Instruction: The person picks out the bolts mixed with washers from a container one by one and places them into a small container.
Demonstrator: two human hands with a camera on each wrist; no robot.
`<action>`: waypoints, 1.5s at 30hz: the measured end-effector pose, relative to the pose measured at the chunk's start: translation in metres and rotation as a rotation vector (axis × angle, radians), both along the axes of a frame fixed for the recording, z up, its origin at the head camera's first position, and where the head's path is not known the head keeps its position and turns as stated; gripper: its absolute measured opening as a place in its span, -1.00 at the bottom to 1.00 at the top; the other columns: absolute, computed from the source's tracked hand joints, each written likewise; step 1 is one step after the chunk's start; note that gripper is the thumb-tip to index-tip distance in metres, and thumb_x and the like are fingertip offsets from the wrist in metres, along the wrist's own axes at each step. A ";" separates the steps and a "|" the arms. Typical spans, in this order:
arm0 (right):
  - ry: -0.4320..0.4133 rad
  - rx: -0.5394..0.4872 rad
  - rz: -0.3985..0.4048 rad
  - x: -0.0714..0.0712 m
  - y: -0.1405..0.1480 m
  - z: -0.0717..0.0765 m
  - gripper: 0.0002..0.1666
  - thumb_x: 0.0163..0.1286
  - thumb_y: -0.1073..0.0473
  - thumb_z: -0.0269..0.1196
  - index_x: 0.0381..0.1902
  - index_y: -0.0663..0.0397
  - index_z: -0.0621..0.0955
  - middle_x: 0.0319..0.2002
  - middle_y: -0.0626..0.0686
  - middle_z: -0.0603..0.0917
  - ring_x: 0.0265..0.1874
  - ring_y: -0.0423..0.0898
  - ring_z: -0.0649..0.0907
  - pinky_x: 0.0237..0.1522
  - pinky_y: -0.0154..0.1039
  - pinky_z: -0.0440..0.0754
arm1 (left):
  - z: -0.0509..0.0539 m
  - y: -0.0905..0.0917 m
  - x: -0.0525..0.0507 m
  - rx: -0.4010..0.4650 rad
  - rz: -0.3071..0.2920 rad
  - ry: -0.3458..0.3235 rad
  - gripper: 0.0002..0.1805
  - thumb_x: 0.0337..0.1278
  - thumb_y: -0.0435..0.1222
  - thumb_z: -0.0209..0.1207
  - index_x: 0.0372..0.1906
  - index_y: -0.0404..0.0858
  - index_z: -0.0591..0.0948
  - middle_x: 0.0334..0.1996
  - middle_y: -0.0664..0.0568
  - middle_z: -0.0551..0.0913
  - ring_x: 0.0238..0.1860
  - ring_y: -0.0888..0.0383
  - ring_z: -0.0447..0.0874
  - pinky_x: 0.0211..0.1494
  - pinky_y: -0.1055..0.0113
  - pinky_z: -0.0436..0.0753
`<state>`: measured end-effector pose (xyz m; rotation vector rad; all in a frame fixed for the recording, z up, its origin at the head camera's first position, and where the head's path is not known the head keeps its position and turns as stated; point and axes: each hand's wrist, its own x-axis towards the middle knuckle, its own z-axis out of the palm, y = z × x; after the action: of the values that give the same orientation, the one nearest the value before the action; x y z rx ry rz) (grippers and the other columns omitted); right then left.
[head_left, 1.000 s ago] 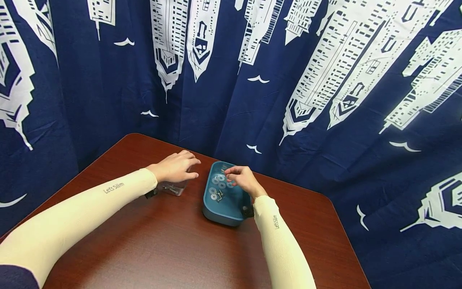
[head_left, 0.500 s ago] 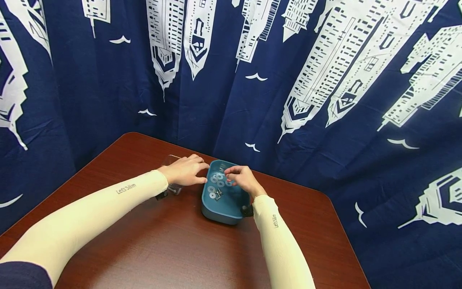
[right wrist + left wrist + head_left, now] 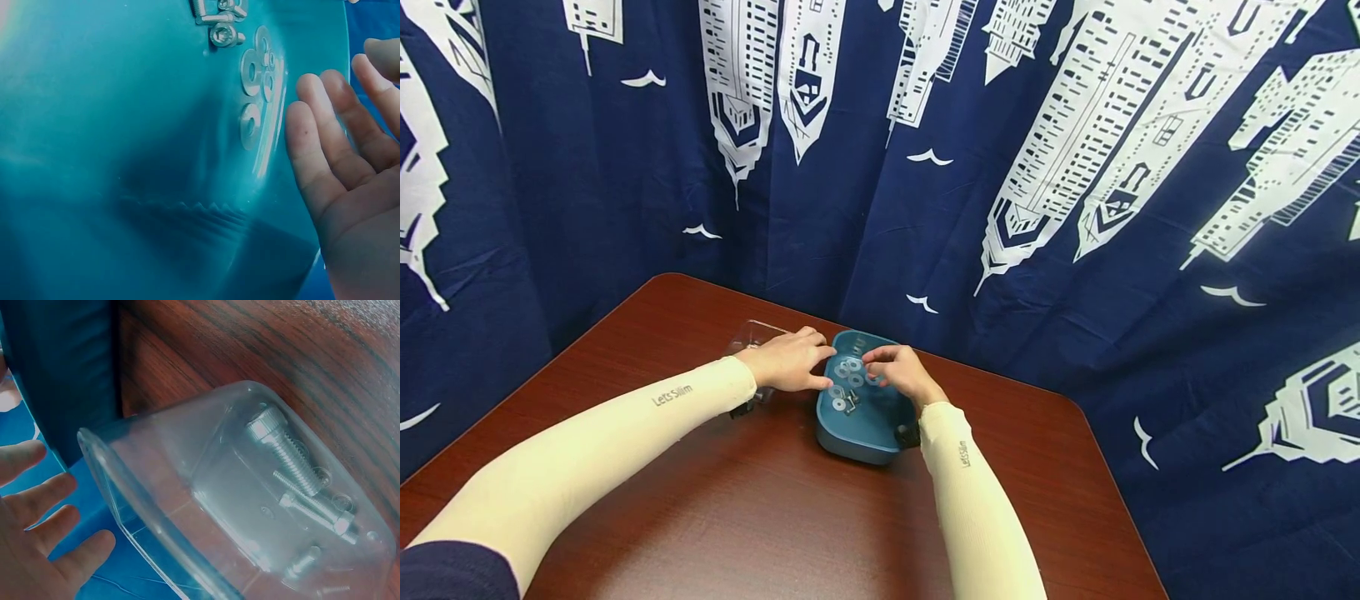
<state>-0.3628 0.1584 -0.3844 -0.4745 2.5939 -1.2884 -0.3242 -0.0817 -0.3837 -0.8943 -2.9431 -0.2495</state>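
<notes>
A blue tray (image 3: 859,446) stands on the table, with several washers (image 3: 848,369) and a small cluster of bolts (image 3: 850,402) in it. My left hand (image 3: 790,358) is at the tray's left rim, its fingers (image 3: 59,487) spread and relaxed; whether they touch the rim is unclear. Over the tray's far half is my right hand (image 3: 901,371), fingers loosely bent above the washers. No held object shows in either hand. Beneath and behind the left hand sits a clear plastic container (image 3: 219,469), holding several bolts (image 3: 284,450).
The reddish-brown wooden table (image 3: 722,500) carries both containers near its far edge. Behind it hangs a dark blue curtain (image 3: 820,242) with white building prints. Small metal pieces (image 3: 859,346) lie at the tray's far end.
The left hand has moved right and slightly down, from over the clear container to the blue tray's left rim. The right hand has stayed almost still over the tray.
</notes>
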 end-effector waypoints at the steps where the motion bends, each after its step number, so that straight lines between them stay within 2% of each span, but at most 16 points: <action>1: -0.004 0.007 -0.002 0.000 -0.001 -0.001 -0.63 0.40 0.26 0.21 0.08 0.36 0.66 0.02 0.34 0.70 -0.06 0.20 0.72 0.03 0.08 0.68 | 0.000 0.000 0.000 -0.005 0.000 0.003 -0.26 0.31 0.14 0.18 0.41 -0.25 0.47 0.31 -0.15 0.49 0.36 -0.07 0.36 0.40 0.01 0.45; 13: -0.074 0.043 0.001 -0.004 -0.006 -0.011 -0.62 0.36 0.24 0.27 0.09 0.28 0.67 0.01 0.15 0.73 -0.14 -0.06 0.68 0.01 -0.01 0.69 | -0.004 -0.001 -0.001 -0.005 0.012 -0.052 -0.24 0.35 0.16 0.12 0.44 -0.25 0.42 0.34 -0.15 0.46 0.40 -0.08 0.29 0.42 0.00 0.42; 20: -0.082 0.042 -0.016 -0.005 -0.010 -0.016 -0.64 0.33 0.28 0.29 0.07 0.25 0.69 0.00 0.16 0.75 -0.13 -0.06 0.69 0.00 0.02 0.69 | -0.003 -0.001 -0.002 -0.014 0.016 -0.057 -0.24 0.35 0.16 0.13 0.45 -0.25 0.42 0.34 -0.15 0.46 0.38 -0.06 0.30 0.41 0.02 0.43; 28: -0.107 0.084 -0.043 -0.005 -0.012 -0.028 -0.65 0.26 0.33 0.31 0.02 0.18 0.72 -0.08 0.11 0.78 -0.21 -0.09 0.68 -0.25 -0.15 0.64 | -0.004 0.000 -0.002 -0.005 0.003 -0.066 -0.24 0.35 0.14 0.13 0.45 -0.27 0.41 0.33 -0.17 0.47 0.38 -0.07 0.30 0.44 0.03 0.41; 37: -0.089 0.083 -0.082 -0.005 -0.017 -0.037 -0.65 0.18 0.35 0.36 -0.03 0.16 0.74 -0.19 0.05 0.78 -0.33 -0.12 0.57 -0.39 -0.30 0.46 | -0.005 -0.002 -0.005 0.051 -0.008 -0.070 -0.25 0.34 0.09 0.18 0.43 -0.31 0.43 0.31 -0.19 0.48 0.38 -0.08 0.29 0.45 0.05 0.38; 45: -0.084 0.086 -0.087 -0.001 -0.019 -0.039 -0.65 0.14 0.38 0.40 -0.06 0.17 0.74 -0.20 0.07 0.77 -0.27 -0.15 0.60 -0.23 -0.30 0.52 | -0.004 -0.003 -0.002 0.059 -0.012 -0.076 -0.24 0.32 0.12 0.19 0.42 -0.30 0.44 0.30 -0.19 0.48 0.38 -0.09 0.29 0.45 0.03 0.39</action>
<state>-0.3640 0.1398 -0.4234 -0.2889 2.6124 -1.1897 -0.3265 -0.0843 -0.3877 -0.9155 -2.9820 -0.3771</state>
